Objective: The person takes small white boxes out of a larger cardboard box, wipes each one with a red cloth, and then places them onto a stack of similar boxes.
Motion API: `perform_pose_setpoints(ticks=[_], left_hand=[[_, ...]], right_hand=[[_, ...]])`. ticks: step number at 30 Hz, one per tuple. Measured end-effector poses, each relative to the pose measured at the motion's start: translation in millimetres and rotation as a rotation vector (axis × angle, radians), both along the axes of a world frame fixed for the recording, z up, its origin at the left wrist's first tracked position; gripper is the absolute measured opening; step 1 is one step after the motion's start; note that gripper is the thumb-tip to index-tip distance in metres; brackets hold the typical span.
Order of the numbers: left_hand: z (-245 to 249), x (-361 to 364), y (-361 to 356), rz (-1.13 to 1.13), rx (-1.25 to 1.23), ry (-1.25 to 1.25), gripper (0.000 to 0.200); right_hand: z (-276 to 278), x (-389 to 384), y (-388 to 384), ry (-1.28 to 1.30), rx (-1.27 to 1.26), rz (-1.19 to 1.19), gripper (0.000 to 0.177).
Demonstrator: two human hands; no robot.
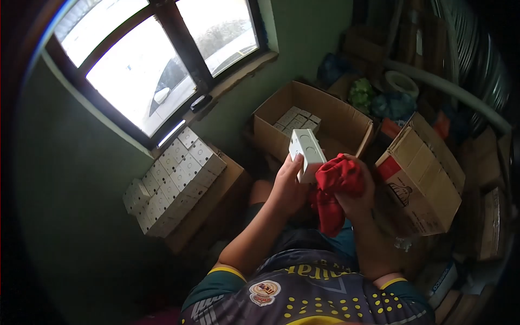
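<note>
My left hand [290,187] grips a white box [307,151] by its lower left side, in front of my chest. The box is tilted, with round marks on its upper face. In my right hand [360,196] is a bunched red cloth [339,177], which hangs down below the fingers and lies against the right side of the box. Just beyond my hands stands an open cardboard carton [342,120] with several small white boxes [297,119] inside. To the left, many white boxes [175,179] are stacked in rows on a brown cardboard box [208,208].
A second carton [421,187] with red and black print stands at the right. A window [157,70] with a dark frame is at the upper left, a small dark object [201,103] on its sill. Plastic bags [394,104], a pale pipe [455,93] and more cardboard fill the upper right.
</note>
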State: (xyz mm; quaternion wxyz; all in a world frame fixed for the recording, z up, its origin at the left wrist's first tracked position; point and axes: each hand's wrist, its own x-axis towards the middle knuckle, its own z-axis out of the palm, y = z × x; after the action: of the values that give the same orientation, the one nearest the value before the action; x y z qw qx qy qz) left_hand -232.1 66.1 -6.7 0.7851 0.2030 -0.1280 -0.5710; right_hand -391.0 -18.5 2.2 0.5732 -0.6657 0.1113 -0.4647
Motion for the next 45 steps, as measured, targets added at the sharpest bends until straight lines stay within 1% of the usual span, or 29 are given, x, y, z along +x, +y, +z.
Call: perform_pose_setpoints(ticks=[2, 3, 4, 6, 8, 9, 10, 12, 13, 14, 15, 16, 17, 18, 21, 22, 24, 26, 28, 29, 30, 32, 33, 37, 39, 41, 42, 44, 45], left_hand=[[3.8, 6.1, 1.5, 0.001, -0.036, -0.159, 0.048], [2.9, 8.9, -0.7, -0.01, -0.057, -0.225, 0.049], [2.7, 10.8, -2.3, -0.023, -0.079, -0.294, 0.051], [10.1, 7.5, -2.2, 0.022, -0.075, -0.173, 0.05], [24.0, 4.6, -4.2, 0.073, -0.111, -0.018, 0.05], [7.3, 8.5, -12.1, 0.137, -0.062, 0.082, 0.049], [16.6, 2.0, -12.0, 0.105, -0.027, 0.107, 0.047], [32.7, -17.7, -9.3, 0.036, 0.044, 0.158, 0.046], [-28.1, -19.0, -34.8, -0.146, -0.058, 0.238, 0.048], [-25.2, -26.8, -28.9, -0.194, -0.248, 0.305, 0.045], [-14.4, -35.3, -27.5, -0.058, -0.128, 0.051, 0.042], [2.2, -45.5, -25.3, 0.082, -0.006, -0.202, 0.039], [30.2, -57.0, -18.6, 0.117, 0.035, -0.024, 0.038], [39.0, -60.8, -17.0, 0.065, -0.003, -0.015, 0.038], [48.8, -71.8, -19.6, -0.032, -0.097, -0.003, 0.043], [55.9, -77.6, -19.7, -0.024, -0.139, 0.041, 0.041], [53.3, -71.9, -24.3, -0.061, -0.113, 0.026, 0.041], [59.3, -63.6, -29.5, 0.008, -0.14, -0.081, 0.039], [57.7, -65.1, -33.2, 0.072, -0.191, -0.135, 0.038], [50.7, -68.7, -35.8, 0.089, -0.218, -0.147, 0.038], [47.4, -73.8, -34.6, 0.107, -0.24, -0.158, 0.038], [46.7, -88.8, -32.3, 0.122, -0.124, -0.169, 0.038], [45.1, -89.2, -33.1, 0.114, -0.157, -0.153, 0.04], [53.0, -88.2, -29.8, 0.069, -0.264, -0.148, 0.049], [57.8, -88.8, -27.8, 0.06, -0.275, -0.139, 0.053], [63.4, -89.0, -25.1, 0.063, -0.269, -0.152, 0.054], [66.3, -88.0, -23.6, 0.077, -0.264, -0.198, 0.054], [70.9, -85.2, -20.8, 0.106, -0.258, -0.289, 0.053], [72.7, -85.6, -19.6, 0.144, -0.243, -0.27, 0.052]], right_hand=[[1.4, 4.6, 6.7, 0.04, -0.107, 0.023, 0.069], [2.7, 2.5, 4.4, 0.102, -0.172, 0.04, 0.072], [2.9, 3.2, 7.6, 0.023, -0.159, -0.017, 0.074], [1.5, 5.8, 13.8, -0.14, -0.136, -0.134, 0.078], [2.0, 14.1, 9.0, -0.159, -0.265, -0.325, 0.084], [20.5, 28.5, 21.4, -0.128, -0.374, -0.469, 0.083], [25.9, 37.1, 25.7, -0.119, -0.477, -0.581, 0.082], [6.8, 48.8, 15.0, -0.129, -0.67, -0.754, 0.078], [2.3, 51.6, 11.3, -0.136, -0.702, -0.781, 0.077], [29.7, 33.3, 22.2, -0.094, -0.7, -0.601, 0.071], [31.2, 22.4, 14.2, -0.038, -0.655, -0.51, 0.06], [32.1, 18.5, 7.3, -0.046, -0.539, -0.508, 0.058], [32.4, 16.5, 1.5, -0.052, -0.42, -0.503, 0.056], [34.6, 14.7, -3.2, -0.057, -0.301, -0.496, 0.054], [58.3, 1.3, -22.7, -0.275, 0.05, -0.427, 0.056], [55.4, 3.1, -24.3, -0.296, 0.085, -0.441, 0.063], [49.5, 6.8, -27.7, -0.34, 0.153, -0.469, 0.077], [38.3, 13.1, -19.7, -0.24, 0.002, -0.568, 0.086], [22.3, 13.8, 1.8, -0.192, -0.361, -0.603, 0.092], [18.2, 12.3, 8.7, -0.185, -0.457, -0.587, 0.095], [23.1, 6.6, 12.7, -0.168, -0.421, -0.574, 0.086], [26.4, -10.1, 6.1, -0.096, -0.304, -0.563, 0.086], [28.8, -17.8, 0.4, -0.058, -0.244, -0.556, 0.087], [29.4, -26.7, -19.3, -0.196, -0.271, -0.403, 0.082], [31.1, -23.8, -19.4, -0.212, -0.246, -0.408, 0.083], [35.5, -17.8, -11.1, -0.195, -0.222, -0.489, 0.084], [36.3, -12.0, -2.6, -0.162, -0.266, -0.584, 0.084], [36.0, 1.9, 19.1, 0.071, -0.585, -0.981, 0.086], [35.0, 7.7, 25.8, 0.138, -0.683, -1.124, 0.086]])
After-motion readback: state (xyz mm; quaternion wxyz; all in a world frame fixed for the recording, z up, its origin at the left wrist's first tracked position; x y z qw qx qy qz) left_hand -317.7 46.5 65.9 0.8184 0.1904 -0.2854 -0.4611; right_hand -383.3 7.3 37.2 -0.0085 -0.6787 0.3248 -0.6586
